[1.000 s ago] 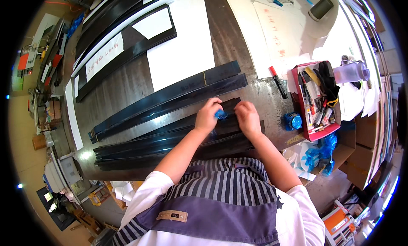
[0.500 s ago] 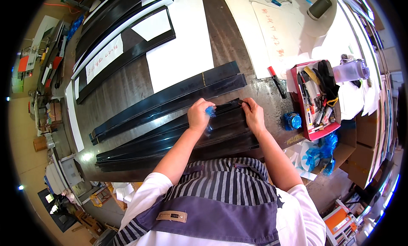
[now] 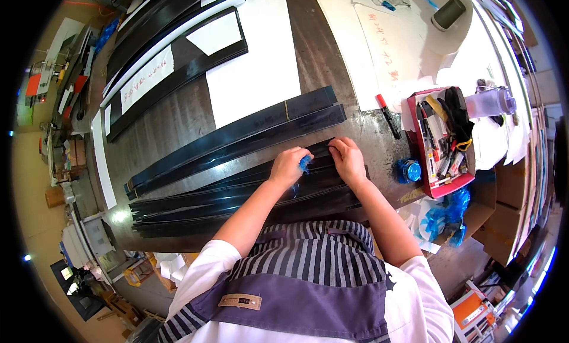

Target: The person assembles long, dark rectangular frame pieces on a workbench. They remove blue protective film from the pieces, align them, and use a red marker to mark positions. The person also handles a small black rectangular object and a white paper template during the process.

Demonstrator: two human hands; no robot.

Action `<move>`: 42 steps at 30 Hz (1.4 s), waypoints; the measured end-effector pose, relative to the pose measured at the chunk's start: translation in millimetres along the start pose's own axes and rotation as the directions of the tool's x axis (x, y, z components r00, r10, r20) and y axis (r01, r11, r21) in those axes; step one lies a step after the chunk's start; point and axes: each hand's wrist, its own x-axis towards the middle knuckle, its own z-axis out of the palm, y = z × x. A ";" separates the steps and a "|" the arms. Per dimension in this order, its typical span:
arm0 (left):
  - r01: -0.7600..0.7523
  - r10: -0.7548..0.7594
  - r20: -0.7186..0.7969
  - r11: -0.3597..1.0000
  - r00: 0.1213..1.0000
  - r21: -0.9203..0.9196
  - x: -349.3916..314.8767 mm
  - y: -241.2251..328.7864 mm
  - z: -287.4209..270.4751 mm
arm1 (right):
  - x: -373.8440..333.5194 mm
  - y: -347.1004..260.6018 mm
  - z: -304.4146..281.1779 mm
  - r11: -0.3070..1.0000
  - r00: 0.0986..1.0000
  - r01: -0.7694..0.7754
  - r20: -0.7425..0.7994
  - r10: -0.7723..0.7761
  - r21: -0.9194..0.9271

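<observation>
Long glossy black strips (image 3: 237, 192) lie in a loose stack along the near edge of the table, running left to right. My left hand (image 3: 288, 167) is closed over the stack, with a crumpled piece of blue film (image 3: 304, 162) poking out of its grip. Close beside it, my right hand (image 3: 348, 162) pinches the far right end of an upper strip between thumb and fingers. Just beyond both hands rests a bundle of dark strips (image 3: 237, 143), tied near each end with a thin band.
A red box (image 3: 422, 147) of pens and tools stands at the right, with a blue tape roll (image 3: 408, 170) and a red-capped marker (image 3: 388, 116) nearby. Black frame-like pieces (image 3: 178, 76) and white sheets (image 3: 252, 70) cover the far left. A dark cylinder (image 3: 448, 13) lies at the far right.
My hands have come closer together: the right moved left and the left moved right. The upper strips under them have shifted slightly.
</observation>
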 end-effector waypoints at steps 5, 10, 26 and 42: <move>0.039 -0.033 -0.062 0.994 0.998 0.102 -3.6 -2.6 9.8 | -21.3 -2.8 14.5 0.871 0.940 0.337 0.177 -0.290 -0.359; 0.007 0.001 -0.127 0.998 0.992 0.068 -5.2 1.0 5.3 | -13.2 -10.9 9.3 0.880 0.990 0.125 -0.004 -0.142 -0.459; 0.258 -0.312 -0.399 0.949 0.862 -0.184 -6.3 -9.5 5.4 | -10.7 10.7 -0.2 0.968 0.978 -0.204 -0.003 0.206 0.149; -0.007 0.002 -0.057 0.996 0.998 -0.094 2.6 6.2 16.5 | 1.5 10.3 -7.6 0.982 0.988 -0.151 0.017 0.150 0.109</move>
